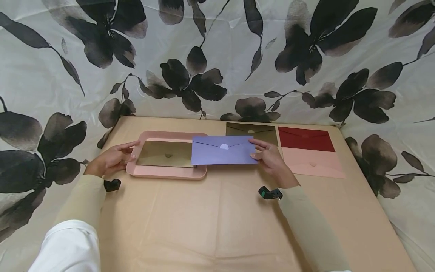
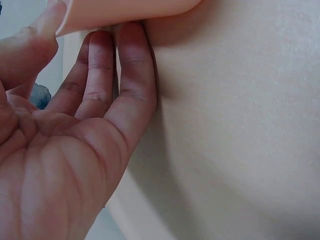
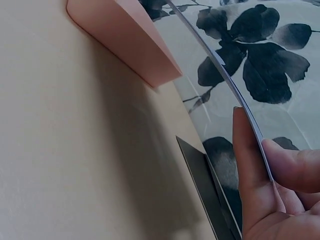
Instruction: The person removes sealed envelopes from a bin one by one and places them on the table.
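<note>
My right hand (image 1: 272, 160) pinches the right end of a lavender envelope (image 1: 224, 153) between thumb and fingers. The right wrist view shows this envelope (image 3: 232, 87) edge-on, raised above the table. In the head view its left end overlaps a pink tray (image 1: 166, 173) with rounded corners. A gold envelope (image 1: 163, 155) lies flat inside that tray. At the tray's left end, my left hand (image 1: 113, 158) holds the rim. The left wrist view has the thumb against the tray wall (image 2: 125, 11) and the fingertips at its lower edge.
Behind my right hand lies another gold envelope (image 1: 238, 129), partly covered. A red envelope (image 1: 306, 139) and a light pink envelope (image 1: 312, 162) lie to the right, their edges meeting. All rest on a tan table (image 1: 190, 223). Floral cloth (image 1: 234, 45) hangs behind it.
</note>
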The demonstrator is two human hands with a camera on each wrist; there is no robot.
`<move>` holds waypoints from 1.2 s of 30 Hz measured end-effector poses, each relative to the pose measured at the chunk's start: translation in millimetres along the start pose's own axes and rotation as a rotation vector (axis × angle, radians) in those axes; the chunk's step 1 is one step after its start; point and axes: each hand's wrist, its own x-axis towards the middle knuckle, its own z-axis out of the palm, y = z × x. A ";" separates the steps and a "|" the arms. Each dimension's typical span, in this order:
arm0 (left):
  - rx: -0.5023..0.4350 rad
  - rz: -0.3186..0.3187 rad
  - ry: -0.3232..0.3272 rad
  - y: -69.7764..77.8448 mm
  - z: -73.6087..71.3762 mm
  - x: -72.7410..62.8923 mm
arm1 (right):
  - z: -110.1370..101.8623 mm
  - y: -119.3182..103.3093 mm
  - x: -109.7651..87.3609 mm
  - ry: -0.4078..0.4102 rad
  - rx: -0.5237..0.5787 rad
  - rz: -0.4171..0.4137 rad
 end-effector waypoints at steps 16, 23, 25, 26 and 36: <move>-0.058 0.015 -0.021 1.4 -1.5 0.3 | -30.4 -2.2 -6.3 0.052 0.012 0.008; -0.067 0.012 -0.028 0.8 -1.2 2.8 | -40.6 0.3 -6.0 0.050 -0.019 0.000; -0.064 0.009 -0.028 0.4 -1.2 2.5 | -42.8 1.0 -6.0 0.054 -0.032 0.002; -0.060 0.006 -0.026 0.3 -1.2 2.3 | -43.7 1.2 -6.2 0.058 -0.036 0.003; -0.067 -0.001 -0.018 -0.8 -0.9 1.0 | -55.4 0.4 -10.8 0.076 -0.037 0.021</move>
